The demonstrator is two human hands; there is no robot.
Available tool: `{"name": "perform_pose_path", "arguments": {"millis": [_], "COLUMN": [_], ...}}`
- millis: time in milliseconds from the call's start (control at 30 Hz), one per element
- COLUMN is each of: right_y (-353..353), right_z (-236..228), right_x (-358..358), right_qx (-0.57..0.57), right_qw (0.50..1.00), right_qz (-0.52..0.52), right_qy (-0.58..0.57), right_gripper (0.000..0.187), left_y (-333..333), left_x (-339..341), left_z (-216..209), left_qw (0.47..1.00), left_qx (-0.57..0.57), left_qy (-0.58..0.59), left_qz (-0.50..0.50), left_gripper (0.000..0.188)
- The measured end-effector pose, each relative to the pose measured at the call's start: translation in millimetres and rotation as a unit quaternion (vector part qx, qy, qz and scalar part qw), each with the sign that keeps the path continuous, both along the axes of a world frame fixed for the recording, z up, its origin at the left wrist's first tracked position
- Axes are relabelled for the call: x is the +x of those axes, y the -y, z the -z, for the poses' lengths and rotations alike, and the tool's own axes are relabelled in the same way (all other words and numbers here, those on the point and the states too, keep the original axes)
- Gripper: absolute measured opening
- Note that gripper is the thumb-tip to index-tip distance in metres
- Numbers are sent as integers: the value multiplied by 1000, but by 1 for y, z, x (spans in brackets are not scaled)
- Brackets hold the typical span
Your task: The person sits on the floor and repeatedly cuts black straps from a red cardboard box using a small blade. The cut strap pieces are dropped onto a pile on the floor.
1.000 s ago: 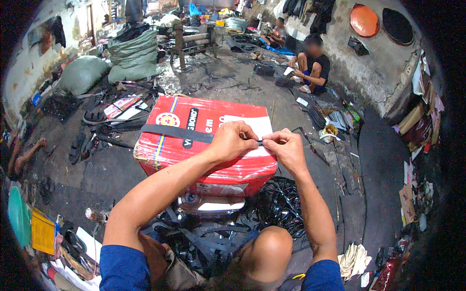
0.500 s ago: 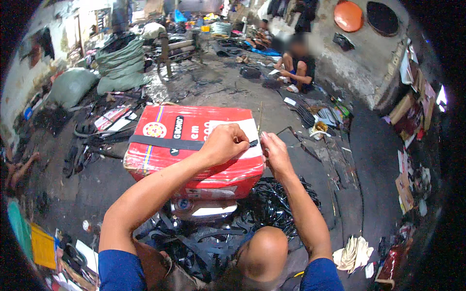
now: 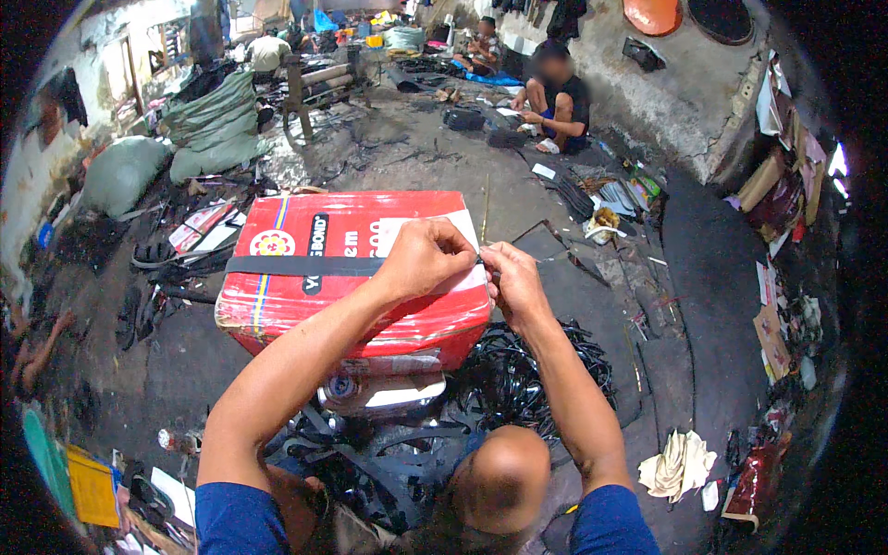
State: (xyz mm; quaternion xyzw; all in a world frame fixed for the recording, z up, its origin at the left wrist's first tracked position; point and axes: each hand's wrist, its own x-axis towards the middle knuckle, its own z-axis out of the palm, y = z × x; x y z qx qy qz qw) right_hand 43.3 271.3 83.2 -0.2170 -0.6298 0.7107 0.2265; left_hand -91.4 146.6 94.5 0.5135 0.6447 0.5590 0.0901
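Pinching the right end of the black strap (image 3: pixel 305 266) that runs across the red carton (image 3: pixel 356 268), the left hand (image 3: pixel 427 256) and right hand (image 3: pixel 511 280) meet closed at the carton's right edge, apparently to keep it taut, the carton's contents being hidden.

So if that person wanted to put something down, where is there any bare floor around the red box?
Bare floor lies beyond the red box, toward the seated person, and in the dark strip right of the white rag. It is crowded near the knee, where black strips pile up. Both the left hand and right hand work at the box's right edge.
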Motion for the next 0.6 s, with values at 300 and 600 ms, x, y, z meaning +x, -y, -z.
{"name": "perform_pose_path", "arguments": {"millis": [300, 600], "right_y": [-11, -21], "right_z": [31, -19], "right_x": [6, 4], "right_qx": [-321, -53], "right_qw": [934, 997], "right_qz": [-120, 1], "right_qy": [-101, 61], "right_gripper": [24, 55], "left_y": [-4, -13], "left_x": [2, 1], "left_z": [1, 3], "left_qw": [1000, 998], "left_qx": [16, 50], "left_qy": [-17, -20], "left_qz": [9, 23], "left_gripper": [13, 11]}}
